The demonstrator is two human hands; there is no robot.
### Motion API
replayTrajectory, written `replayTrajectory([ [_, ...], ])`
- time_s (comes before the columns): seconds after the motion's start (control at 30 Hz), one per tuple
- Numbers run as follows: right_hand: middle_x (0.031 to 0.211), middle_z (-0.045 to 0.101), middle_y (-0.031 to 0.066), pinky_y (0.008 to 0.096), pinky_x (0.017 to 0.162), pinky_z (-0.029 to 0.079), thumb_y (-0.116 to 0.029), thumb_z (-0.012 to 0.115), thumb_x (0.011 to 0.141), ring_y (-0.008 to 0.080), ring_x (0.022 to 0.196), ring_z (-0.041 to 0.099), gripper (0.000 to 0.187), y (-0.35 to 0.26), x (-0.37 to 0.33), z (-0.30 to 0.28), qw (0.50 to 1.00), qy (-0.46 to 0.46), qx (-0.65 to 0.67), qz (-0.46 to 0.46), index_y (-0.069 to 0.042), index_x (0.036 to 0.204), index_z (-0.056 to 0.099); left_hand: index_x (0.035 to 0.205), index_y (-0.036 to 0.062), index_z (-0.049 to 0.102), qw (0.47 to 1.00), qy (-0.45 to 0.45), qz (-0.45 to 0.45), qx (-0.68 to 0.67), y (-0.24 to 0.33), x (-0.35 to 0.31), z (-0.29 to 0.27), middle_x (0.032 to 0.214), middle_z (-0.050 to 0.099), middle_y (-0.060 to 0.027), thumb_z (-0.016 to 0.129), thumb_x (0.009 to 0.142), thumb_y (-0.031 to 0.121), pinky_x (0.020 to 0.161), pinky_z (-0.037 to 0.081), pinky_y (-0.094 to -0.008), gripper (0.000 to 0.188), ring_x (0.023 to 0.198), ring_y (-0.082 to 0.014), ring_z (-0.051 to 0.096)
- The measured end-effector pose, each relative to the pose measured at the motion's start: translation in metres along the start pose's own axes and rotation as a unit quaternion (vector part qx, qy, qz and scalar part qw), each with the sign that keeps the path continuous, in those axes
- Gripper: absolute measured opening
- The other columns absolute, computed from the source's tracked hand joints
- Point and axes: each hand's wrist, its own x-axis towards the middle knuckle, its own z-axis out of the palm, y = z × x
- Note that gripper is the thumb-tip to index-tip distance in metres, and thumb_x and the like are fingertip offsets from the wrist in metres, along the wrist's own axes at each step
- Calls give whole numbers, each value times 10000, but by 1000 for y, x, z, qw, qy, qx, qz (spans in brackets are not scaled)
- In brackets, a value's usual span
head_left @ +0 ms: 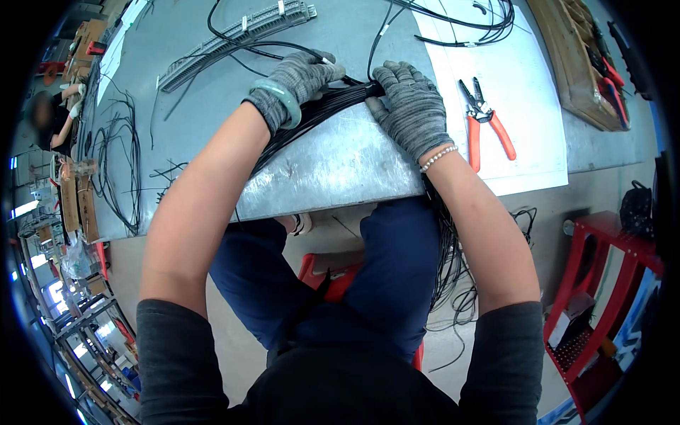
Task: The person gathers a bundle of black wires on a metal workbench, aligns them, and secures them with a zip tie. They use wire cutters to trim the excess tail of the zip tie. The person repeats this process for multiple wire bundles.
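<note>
A bundle of thin black cables (319,119) runs across the metal table's front part, between my two grey-gloved hands. My left hand (301,79) is curled over the bundle's upper side; a black cable with a white label passes by its fingertips, and its grip is partly hidden. Black wrapping (373,88) gathers the bundle at its right end. There my right hand (412,106) holds it between thumb and fingers. From beneath that hand, the cables hang over the table edge as a loose tail (445,244). Wire strippers (483,124) with red handles lie to the right, jaws parted.
Behind my left hand lies a long grey terminal strip (237,41). Coiled black cables (489,32) rest on white paper sheets (528,152). A wooden tool box (581,71) stands at right, a red metal stand (602,241) below it. Another person (58,120) works at far left.
</note>
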Motion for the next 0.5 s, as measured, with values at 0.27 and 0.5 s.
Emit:
replayTrajectory([
  [0.27,1312,542,96,415,1085,340,-316,595,888,291,1281,449,378,1,0,5,999,19,11,-35,-111,1205,586,1119,40,600,994,-56,-27,87,18,11,9,892,701,-37,546,957,238,528,537,-233,261,617,-79,594],
  [0.5,1306,548,92,414,1077,351,-299,604,884,292,1266,463,393,4,-1,8,999,18,5,-42,-111,1228,578,1092,53,594,991,24,36,129,29,9,30,855,674,-53,535,960,266,562,539,-256,258,649,-111,619],
])
